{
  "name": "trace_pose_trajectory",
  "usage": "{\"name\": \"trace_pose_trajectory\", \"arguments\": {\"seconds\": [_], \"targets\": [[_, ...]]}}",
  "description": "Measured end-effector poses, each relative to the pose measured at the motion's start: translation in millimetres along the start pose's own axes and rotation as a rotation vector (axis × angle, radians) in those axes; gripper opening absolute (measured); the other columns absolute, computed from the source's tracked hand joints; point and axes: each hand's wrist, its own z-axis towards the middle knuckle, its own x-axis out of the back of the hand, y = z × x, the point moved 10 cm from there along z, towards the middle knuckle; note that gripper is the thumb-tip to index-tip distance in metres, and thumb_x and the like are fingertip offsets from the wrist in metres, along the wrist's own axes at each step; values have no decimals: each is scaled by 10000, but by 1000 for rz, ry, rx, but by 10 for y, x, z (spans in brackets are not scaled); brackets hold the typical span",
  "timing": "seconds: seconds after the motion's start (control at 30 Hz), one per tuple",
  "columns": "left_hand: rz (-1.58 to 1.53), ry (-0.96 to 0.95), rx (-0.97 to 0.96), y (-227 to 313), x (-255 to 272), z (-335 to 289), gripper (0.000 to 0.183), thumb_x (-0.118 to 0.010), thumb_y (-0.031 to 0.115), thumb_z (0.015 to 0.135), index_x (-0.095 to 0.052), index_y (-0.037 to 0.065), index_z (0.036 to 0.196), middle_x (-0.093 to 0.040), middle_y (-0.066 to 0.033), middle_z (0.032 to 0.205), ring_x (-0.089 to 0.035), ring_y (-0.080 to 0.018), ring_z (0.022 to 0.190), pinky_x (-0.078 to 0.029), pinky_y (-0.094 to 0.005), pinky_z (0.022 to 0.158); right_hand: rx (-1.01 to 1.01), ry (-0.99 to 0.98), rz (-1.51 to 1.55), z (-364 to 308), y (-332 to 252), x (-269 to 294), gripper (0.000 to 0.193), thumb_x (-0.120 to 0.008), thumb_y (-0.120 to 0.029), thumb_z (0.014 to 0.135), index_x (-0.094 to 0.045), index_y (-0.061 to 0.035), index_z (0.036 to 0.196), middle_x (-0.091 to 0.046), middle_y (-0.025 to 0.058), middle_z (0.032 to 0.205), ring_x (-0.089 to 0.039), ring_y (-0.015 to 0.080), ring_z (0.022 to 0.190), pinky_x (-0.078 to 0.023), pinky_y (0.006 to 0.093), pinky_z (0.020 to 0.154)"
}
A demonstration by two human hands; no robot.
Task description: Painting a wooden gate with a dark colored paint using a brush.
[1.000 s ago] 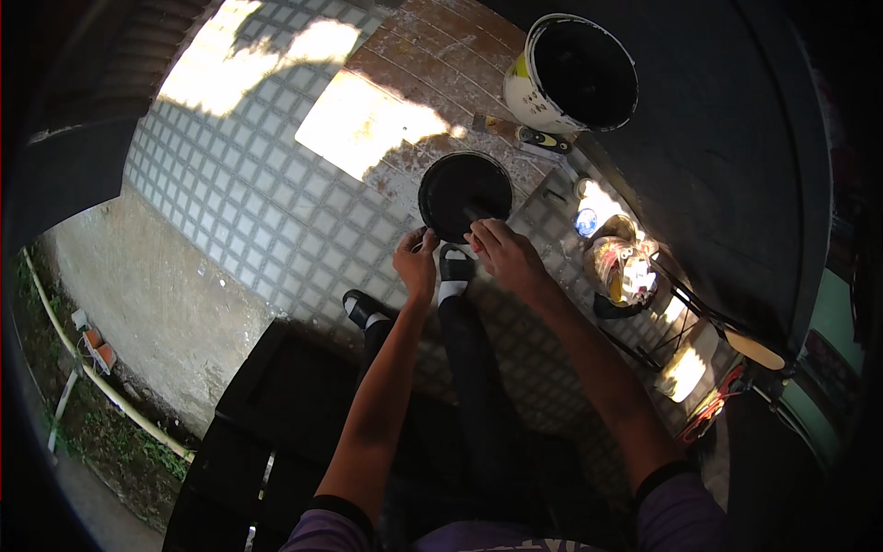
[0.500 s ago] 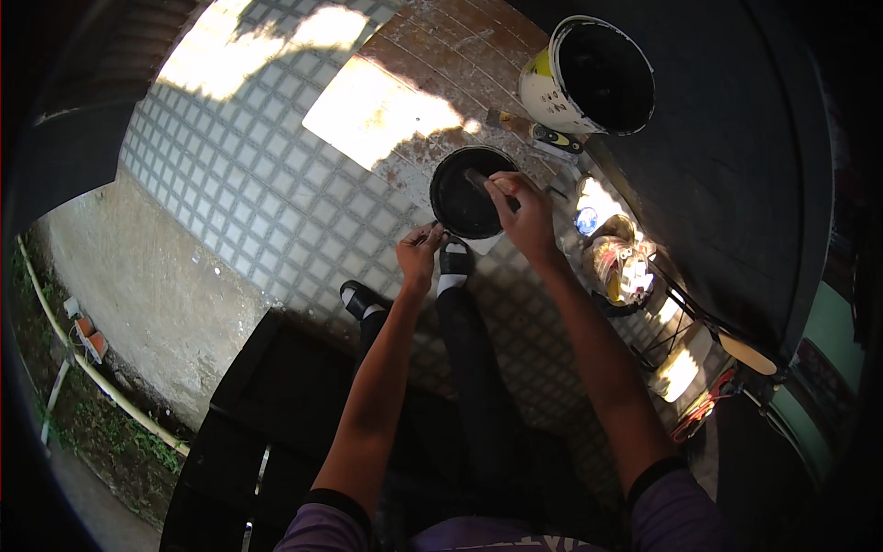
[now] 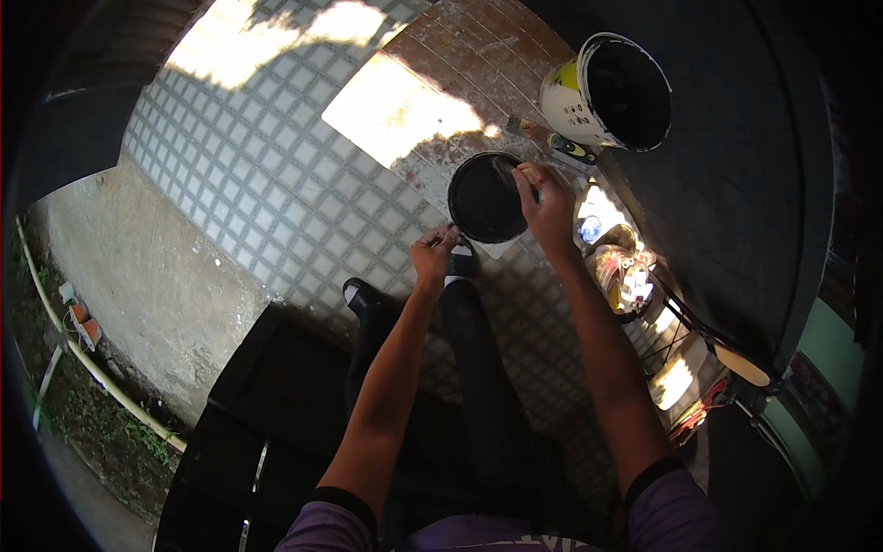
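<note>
A round, dark bucket (image 3: 452, 195) with black contents stands in front of me, partly over the edge of a paint-spattered board. My left hand (image 3: 434, 250) is pinched closed at the bucket's near-left rim; whether it grips the rim or a handle there is hard to see. My right hand (image 3: 549, 204) is closed around the handle of a paintbrush (image 3: 503, 169). The brush's dark head points left, over the far right part of the bucket's opening. My fingers cover most of its handle.
A larger white-and-yellow bucket (image 3: 563, 103), black inside, stands at the far right on the brown board (image 3: 441, 57). Beside it lie a scraper (image 3: 572, 147) with a black-and-yellow handle and a wooden-handled tool (image 3: 526, 127). Cluttered containers (image 3: 621, 267) stand right of my right forearm.
The whole view has shifted, so the scene sits further right. My right hand has drawn the brush toward the bucket's far right rim. The left hand stays at the rim.
</note>
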Motion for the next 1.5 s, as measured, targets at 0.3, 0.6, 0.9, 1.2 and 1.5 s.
{"name": "trace_pose_trajectory", "arguments": {"seconds": [0.3,0.6,0.9,1.2,1.5], "targets": [[-101,-24,29,-163,-50,10,213,-710,87,900,-689,-43,1069,-706,-81,960,-673,-147,863,-552,-272,834,-88,-141,81,-885,-188,-270,109,-703,-39,865,-603,-10,899,-637,117,845,-644,279,721,-508,342,650],[156,-57,290,-78,539,-290,399,-642,310,954,-574,55,1254,-669,-73,1144,-673,-221,969,-561,-384,781,-83,139,-163,-956,-226,347,187,-702,-67,885,-645,0,1050,-638,129,979,-661,283,839,-530,362,713],[266,36,222,-302,2153,-767,484,-672,232,917,-490,52,1328,-656,-124,1145,-671,-224,910,-556,-360,677,-32,-54,-200,-793,-357,-322,187,-666,-97,911,-632,-2,1069,-566,115,946,-591,253,761,-501,362,695],[475,114,127,-145,3361,-1262,604,-673,204,894,-379,11,1385,-680,-173,1068,-677,-224,854,-553,-349,660,-253,72,-39,-740,-8,164,159,-681,-120,888,-681,21,962,-670,137,902,-659,266,801,-524,360,737],[333,260,21,195,3692,-2271,564,-670,200,892,-408,-12,1344,-679,-185,1034,-681,-219,826,-550,-335,691,-347,231,-114,-1734,-358,1488,244,-721,-231,869,-698,10,902,-674,90,736,-633,161,642,-509,295,618]]}}
